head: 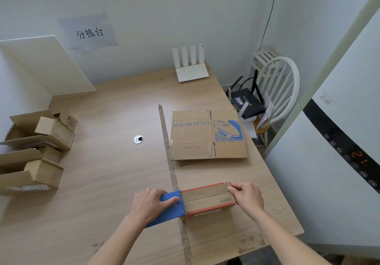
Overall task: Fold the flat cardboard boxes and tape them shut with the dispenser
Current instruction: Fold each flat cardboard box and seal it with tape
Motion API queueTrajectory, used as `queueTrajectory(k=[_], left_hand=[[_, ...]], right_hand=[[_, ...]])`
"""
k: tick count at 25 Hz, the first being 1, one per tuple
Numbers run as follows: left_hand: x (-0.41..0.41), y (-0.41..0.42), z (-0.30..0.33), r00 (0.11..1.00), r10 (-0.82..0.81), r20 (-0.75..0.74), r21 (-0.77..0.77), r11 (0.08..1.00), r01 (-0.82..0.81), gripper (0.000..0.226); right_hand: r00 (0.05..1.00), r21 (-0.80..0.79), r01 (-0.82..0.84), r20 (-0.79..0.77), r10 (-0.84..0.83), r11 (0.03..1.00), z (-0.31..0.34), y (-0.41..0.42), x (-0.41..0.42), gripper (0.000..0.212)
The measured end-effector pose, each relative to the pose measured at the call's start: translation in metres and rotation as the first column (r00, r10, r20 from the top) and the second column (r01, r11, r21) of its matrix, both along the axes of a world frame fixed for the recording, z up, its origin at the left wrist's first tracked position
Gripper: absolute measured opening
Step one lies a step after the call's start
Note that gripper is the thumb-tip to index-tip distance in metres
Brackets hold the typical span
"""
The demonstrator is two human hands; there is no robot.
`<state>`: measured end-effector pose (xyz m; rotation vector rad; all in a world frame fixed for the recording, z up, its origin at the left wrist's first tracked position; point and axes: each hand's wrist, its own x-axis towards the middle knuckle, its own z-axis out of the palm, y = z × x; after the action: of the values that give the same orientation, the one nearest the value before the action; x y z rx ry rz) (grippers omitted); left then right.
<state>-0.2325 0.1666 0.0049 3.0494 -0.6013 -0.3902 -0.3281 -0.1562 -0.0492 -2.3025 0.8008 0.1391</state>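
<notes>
On the far left of the wooden table sit some folded brown boxes. They are plain cardboard with square corners, and some flaps stick up. Behind them a flat white board leans on the wall. A paper sign with black writing is stuck to the white wall.

In the middle of the table is a small round metal hole cover. A long worn strip runs down the table top toward the person.

The left hand lies on top of the blue tape dispenser, palm down. Its fingers curl over the flat blue plate and hold it. The dispenser touches the left end of the small box.

This small box is brown cardboard with red edges, and it sits near the front edge of the table. Its two top flaps are folded shut and meet in a line. The right hand grips the right end of the box with bent fingers.

Farther back lies a flat cardboard box with blue print, not folded yet. A white router with four tall aerials stands by the wall. Right of the table is a white chair with a black router on it, then a tall white machine.
</notes>
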Motion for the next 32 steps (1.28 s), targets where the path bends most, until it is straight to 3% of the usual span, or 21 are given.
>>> queueTrajectory(k=[4, 23, 28, 32], left_hand=[[0.008, 0.034, -0.006, 0.998, 0.064, -0.024, 0.007, 0.998, -0.063, 0.091], [0.035, 0.058, -0.039, 0.975, -0.111, -0.191, -0.119, 0.989, 0.089, 0.077], [0.038, 0.061, -0.038, 0.978, -0.119, -0.172, -0.019, 0.993, 0.118, 0.083], [0.030, 0.031, -0.040, 0.994, -0.100, -0.047, 0.090, 0.991, 0.104, 0.090]], right_hand=[[1.000, 0.012, -0.001, 0.020, 0.001, 1.000, -0.006, 0.002, -0.001, 0.027], [0.995, 0.077, -0.017, 0.094, 0.010, 0.997, -0.032, -0.001, -0.003, 0.029], [0.995, 0.050, -0.020, 0.098, 0.015, 0.999, -0.031, -0.001, -0.004, 0.028], [0.995, 0.018, -0.023, 0.103, 0.021, 1.000, -0.024, 0.006, -0.006, 0.027]])
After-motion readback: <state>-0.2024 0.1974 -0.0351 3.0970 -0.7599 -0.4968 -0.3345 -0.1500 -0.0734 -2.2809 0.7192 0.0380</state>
